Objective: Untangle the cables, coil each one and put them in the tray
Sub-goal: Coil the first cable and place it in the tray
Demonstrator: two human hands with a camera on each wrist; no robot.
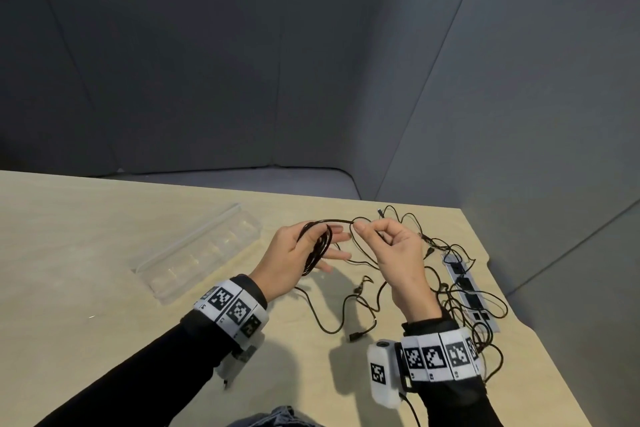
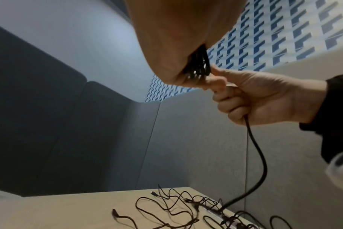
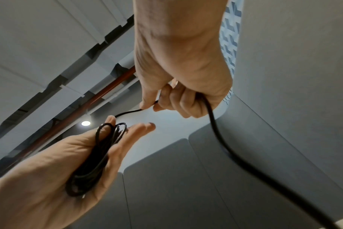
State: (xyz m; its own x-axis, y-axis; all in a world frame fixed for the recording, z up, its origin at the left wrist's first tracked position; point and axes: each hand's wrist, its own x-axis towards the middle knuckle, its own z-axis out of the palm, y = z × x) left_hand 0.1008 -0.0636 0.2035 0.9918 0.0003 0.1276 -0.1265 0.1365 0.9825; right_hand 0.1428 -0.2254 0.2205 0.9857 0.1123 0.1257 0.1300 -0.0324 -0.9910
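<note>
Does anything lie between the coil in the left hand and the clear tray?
Nothing visible: only bare table separates the coil from the tray. Its free end, pinched by the right hand, runs to the tangle.

On the pale wooden table (image 1: 86,218): clear plastic tray (image 1: 194,246) at left, tangled black cables (image 1: 355,336) at right, overlying a marker strip (image 1: 465,282).
</note>
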